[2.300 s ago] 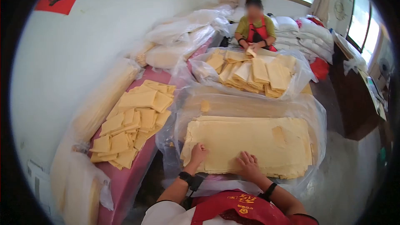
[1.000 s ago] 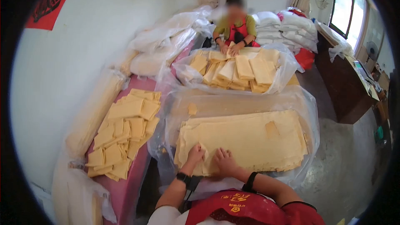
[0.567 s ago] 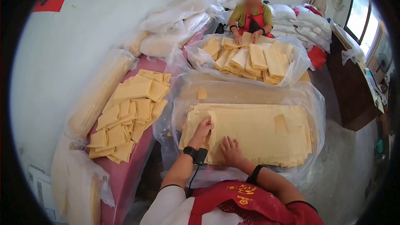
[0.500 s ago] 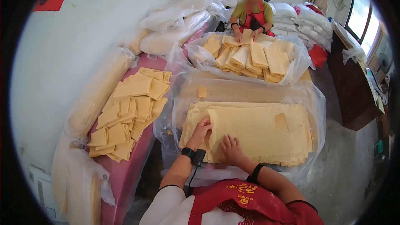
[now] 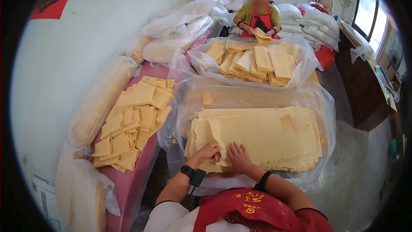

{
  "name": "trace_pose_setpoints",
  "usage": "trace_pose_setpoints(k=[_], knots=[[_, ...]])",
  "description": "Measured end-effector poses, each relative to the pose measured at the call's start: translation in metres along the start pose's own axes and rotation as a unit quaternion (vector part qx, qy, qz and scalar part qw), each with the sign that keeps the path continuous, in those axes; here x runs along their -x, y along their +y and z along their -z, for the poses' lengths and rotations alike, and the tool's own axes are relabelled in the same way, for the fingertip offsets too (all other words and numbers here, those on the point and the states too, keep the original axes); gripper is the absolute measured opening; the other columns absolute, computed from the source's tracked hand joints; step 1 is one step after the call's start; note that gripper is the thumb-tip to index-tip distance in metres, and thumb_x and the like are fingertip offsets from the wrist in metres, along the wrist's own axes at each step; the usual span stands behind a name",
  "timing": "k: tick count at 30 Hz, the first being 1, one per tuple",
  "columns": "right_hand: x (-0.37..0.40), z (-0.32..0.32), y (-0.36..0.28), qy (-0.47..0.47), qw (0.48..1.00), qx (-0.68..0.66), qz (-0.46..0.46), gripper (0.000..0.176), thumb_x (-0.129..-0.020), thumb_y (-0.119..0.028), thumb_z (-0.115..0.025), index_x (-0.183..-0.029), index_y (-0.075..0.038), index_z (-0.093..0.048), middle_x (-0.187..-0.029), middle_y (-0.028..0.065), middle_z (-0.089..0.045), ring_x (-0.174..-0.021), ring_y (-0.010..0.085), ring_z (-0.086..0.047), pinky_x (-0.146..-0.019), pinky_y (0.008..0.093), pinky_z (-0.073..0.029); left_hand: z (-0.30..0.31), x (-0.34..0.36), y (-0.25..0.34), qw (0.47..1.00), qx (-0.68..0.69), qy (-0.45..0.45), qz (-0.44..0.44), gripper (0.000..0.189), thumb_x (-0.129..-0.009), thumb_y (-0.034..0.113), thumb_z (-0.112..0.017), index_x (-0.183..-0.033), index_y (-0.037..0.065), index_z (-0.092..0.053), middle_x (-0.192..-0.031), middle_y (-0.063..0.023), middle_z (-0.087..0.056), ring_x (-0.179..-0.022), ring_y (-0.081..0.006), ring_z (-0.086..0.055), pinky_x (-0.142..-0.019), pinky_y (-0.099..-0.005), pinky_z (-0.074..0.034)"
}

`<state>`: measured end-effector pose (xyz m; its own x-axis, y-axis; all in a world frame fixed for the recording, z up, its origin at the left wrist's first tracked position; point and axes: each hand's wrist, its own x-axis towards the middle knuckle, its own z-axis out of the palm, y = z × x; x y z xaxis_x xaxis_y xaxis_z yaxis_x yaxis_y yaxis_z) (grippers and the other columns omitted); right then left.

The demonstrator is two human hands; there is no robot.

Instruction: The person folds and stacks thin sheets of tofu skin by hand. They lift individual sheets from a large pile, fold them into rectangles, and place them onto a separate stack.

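A stack of large, thin, pale yellow sheets lies on clear plastic in front of me. The top sheet's left edge is raised in a ridge. My left hand is closed at the near end of that edge, its fingers curled on the sheet. To its right, my right hand rests with fingers extended on the top sheet. A small loose patch lies on the stack's right part.
Folded sheets are piled on a pink surface at left. Across the table, a person holds a folded sheet above another pile. Plastic-wrapped bundles line the wall. A dark cabinet stands at right.
My left hand has moved nearer to me along the sheet's left edge, which now stands up in a ridge. The person opposite has lifted a folded sheet off the pile.
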<state>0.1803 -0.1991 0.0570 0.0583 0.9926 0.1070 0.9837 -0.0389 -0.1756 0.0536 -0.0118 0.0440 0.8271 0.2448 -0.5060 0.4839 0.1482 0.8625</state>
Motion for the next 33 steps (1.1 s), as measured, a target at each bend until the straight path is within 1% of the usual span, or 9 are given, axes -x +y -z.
trace_pose_setpoints(k=[8,14,16,19,22,23,25,30,33], knots=[[0.002,-0.025,0.019,0.051,0.998,-0.029,0.008,0.042,-0.083,-0.039,-0.061,-0.108,-0.005,-0.062,-0.132,0.019,-0.047,-0.13,0.0349,-0.038,-0.105,0.0534,-0.028,-0.014,0.036,0.006,0.984,0.135,-0.115,0.038,0.025,-0.098,0.031,-0.05,-0.097,0.006,-0.054,-0.086,-0.0121,-0.067,-0.049,-0.0082,-0.051,-0.048,-0.0198,-0.041],[0.002,-0.033,0.02,0.07,0.997,-0.006,0.015,0.032,-0.084,-0.032,-0.061,-0.104,-0.007,-0.065,-0.125,0.0149,-0.055,-0.127,0.0282,-0.044,-0.103,0.049,-0.032,-0.005,0.017,-0.006,0.97,0.226,-0.046,-0.073,0.033,-0.097,0.029,-0.052,-0.121,0.007,-0.054,-0.099,-0.0047,-0.066,-0.06,-0.0075,-0.055,-0.054,-0.0203,-0.045],[-0.003,-0.053,0.045,0.052,0.983,-0.145,-0.104,0.028,-0.088,-0.026,-0.058,-0.107,-0.006,-0.063,-0.111,0.0126,-0.06,-0.112,0.0244,-0.054,-0.094,0.0431,-0.04,-0.012,0.007,-0.014,0.953,0.261,0.134,-0.078,0.03,-0.096,0.025,-0.053,-0.121,0.007,-0.054,-0.102,-0.0033,-0.064,-0.07,-0.0095,-0.06,-0.06,-0.0231,-0.049],[0.004,-0.001,0.107,0.248,0.654,-0.677,-0.228,0.01,-0.091,-0.013,-0.053,-0.089,-0.007,-0.062,-0.075,0.003,-0.061,-0.069,0.0128,-0.059,-0.066,0.0262,-0.047,-0.02,0.009,-0.016,0.954,0.213,0.189,-0.093,0.028,-0.096,0.022,-0.054,-0.119,0.007,-0.054,-0.108,-0.004,-0.061,-0.081,-0.0119,-0.062,-0.066,-0.0257,-0.052],[0.026,0.064,0.149,0.308,0.572,-0.697,-0.302,0.018,-0.094,-0.016,-0.053,-0.076,-0.014,-0.053,-0.069,-0.004,-0.054,-0.063,0.0082,-0.054,-0.059,0.0253,-0.045,-0.021,0.003,-0.018,0.962,0.161,0.207,-0.073,0.035,-0.091,0.02,-0.059,-0.122,0.006,-0.052,-0.112,-0.0077,-0.058,-0.083,-0.0183,-0.063,-0.07,-0.032,-0.054],[0.031,0.068,0.146,0.302,0.579,-0.677,-0.34,0.017,-0.094,-0.018,-0.055,-0.077,-0.014,-0.053,-0.07,-0.0042,-0.055,-0.064,0.0084,-0.055,-0.06,0.0253,-0.046,-0.02,-0.009,-0.023,0.963,0.16,0.202,-0.074,0.035,-0.091,0.02,-0.059,-0.122,0.006,-0.052,-0.112,-0.0077,-0.058,-0.083,-0.0183,-0.063,-0.07,-0.032,-0.054],[0.043,0.057,0.137,0.262,0.591,-0.663,-0.376,0.011,-0.093,-0.02,-0.057,-0.085,-0.013,-0.057,-0.074,-0.0036,-0.059,-0.067,0.0091,-0.057,-0.063,0.026,-0.047,-0.019,-0.033,-0.033,0.903,-0.296,0.256,-0.179,0.05,-0.083,0.02,-0.066,-0.128,0.008,-0.047,-0.116,-0.0106,-0.054,-0.095,-0.0258,-0.061,-0.079,-0.0412,-0.052],[0.064,-0.026,0.091,0.048,0.748,-0.555,-0.361,0.041,-0.097,-0.027,-0.05,-0.133,-0.007,-0.05,-0.112,0.0062,-0.065,-0.097,0.0155,-0.061,-0.079,0.0329,-0.047,-0.08,-0.055,0.015,0.781,-0.522,0.213,-0.267,0.072,-0.073,0.03,-0.074,-0.135,0.01,-0.042,-0.133,-0.0174,-0.044,-0.126,-0.035,-0.039,-0.101,-0.0525,-0.035],[0.08,-0.061,0.14,0.259,0.887,-0.315,-0.215,0.03,-0.096,-0.023,-0.05,-0.106,0.001,-0.065,-0.105,0.0102,-0.067,-0.097,0.0183,-0.06,-0.084,0.0368,-0.047,-0.095,-0.054,0.03,0.758,-0.589,0.189,-0.206,0.084,-0.069,0.04,-0.077,-0.138,0.011,-0.04,-0.144,-0.0205,-0.033,-0.136,-0.0376,-0.025,-0.108,-0.0571,-0.024]])
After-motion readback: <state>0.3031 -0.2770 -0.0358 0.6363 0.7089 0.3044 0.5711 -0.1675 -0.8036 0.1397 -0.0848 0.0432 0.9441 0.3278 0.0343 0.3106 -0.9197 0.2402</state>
